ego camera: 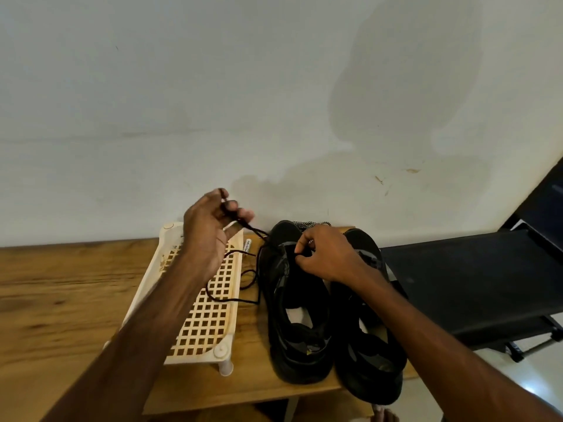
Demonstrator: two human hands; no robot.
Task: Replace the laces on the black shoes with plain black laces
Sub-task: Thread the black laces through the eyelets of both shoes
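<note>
Two black shoes stand side by side on a wooden table (61, 284), toes toward the wall. My left hand (210, 229) is raised above the table and pinches one end of a plain black lace (225, 296), pulled taut up from the left shoe (292, 303). The lace's slack loops over the rack and the table. My right hand (323, 254) rests on the front of the left shoe and pinches the lace at its eyelets. The right shoe (371, 345) lies under my right forearm. A black-and-white patterned lace (307, 224) lies behind the shoes' toes.
A cream plastic lattice rack (207, 324) stands left of the shoes. A small white tube (247, 246) lies beyond it by the wall. A black bench-like frame (475, 284) stands to the right of the table. The white wall is close behind.
</note>
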